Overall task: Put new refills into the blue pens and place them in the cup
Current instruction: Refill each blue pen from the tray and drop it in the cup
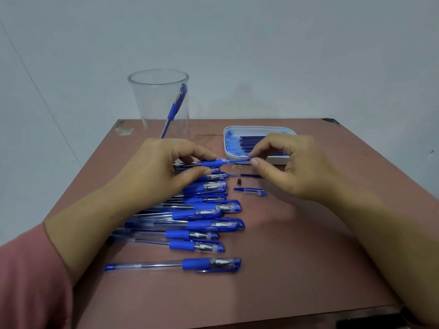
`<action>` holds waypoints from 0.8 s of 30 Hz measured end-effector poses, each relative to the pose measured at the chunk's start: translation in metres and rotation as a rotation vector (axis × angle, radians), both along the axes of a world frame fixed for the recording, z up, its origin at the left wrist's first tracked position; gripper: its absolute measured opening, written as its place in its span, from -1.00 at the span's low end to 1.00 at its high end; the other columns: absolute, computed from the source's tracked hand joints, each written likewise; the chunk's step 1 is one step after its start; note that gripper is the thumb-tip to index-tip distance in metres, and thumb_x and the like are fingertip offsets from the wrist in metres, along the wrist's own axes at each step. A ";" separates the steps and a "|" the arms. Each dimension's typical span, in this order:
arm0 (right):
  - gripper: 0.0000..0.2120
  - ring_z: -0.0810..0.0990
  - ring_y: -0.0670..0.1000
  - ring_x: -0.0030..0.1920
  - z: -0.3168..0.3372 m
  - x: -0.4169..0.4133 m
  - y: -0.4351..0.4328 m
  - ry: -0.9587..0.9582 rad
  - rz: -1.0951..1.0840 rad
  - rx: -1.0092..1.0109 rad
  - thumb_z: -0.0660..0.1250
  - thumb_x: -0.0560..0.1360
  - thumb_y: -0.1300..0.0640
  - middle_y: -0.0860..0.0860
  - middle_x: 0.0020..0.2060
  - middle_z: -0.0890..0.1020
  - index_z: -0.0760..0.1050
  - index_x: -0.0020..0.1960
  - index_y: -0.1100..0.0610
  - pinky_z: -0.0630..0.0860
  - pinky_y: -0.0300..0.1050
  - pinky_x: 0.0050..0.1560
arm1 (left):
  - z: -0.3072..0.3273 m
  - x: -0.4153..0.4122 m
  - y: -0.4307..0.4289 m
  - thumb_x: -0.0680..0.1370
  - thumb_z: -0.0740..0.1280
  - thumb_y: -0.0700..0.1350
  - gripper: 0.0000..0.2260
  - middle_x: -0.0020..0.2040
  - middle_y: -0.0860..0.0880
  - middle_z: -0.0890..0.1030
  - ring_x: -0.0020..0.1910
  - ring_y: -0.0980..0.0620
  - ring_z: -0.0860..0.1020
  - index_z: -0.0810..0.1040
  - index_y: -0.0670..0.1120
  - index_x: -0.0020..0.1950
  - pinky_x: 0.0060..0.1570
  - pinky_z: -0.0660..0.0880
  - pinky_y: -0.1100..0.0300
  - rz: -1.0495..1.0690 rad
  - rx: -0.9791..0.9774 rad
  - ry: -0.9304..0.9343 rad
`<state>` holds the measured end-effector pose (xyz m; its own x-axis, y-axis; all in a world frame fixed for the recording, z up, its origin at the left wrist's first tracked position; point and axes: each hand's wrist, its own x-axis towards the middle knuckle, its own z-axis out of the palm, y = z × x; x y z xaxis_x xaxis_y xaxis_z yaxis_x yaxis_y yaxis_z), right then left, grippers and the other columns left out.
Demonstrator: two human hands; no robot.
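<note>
My left hand grips a blue pen barrel by its blue grip, held level above the table. My right hand pinches the end of a refill that sticks out of the barrel's open front. Below them a loose metal tip, a removed cap and a thin dark refill lie on the table. A row of several capped blue pens lies under my left forearm. The clear cup at the back holds one blue pen.
A white tray with several blue refills stands at the back right, just behind my right hand. The brown table ends at a front edge near the bottom. A pale wall rises behind it.
</note>
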<state>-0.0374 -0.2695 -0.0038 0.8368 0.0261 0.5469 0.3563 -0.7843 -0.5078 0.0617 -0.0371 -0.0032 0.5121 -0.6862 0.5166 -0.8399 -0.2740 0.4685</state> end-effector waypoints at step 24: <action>-0.86 0.59 -0.18 -0.06 -0.007 0.001 -0.012 -0.028 -0.063 -0.062 0.40 0.49 0.21 -0.19 -0.12 0.63 0.65 0.02 0.06 0.43 -0.40 0.00 | 0.004 0.005 0.006 0.43 0.47 -0.02 -0.78 -0.28 0.41 0.49 -0.18 0.43 0.51 0.60 0.25 0.01 -0.29 0.37 0.48 0.075 0.074 0.001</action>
<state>-0.0362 -0.2812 -0.0113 0.8223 0.0084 0.5690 0.3185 -0.8354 -0.4480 0.0669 -0.0315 0.0010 0.5642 -0.6818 0.4656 -0.8151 -0.3703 0.4455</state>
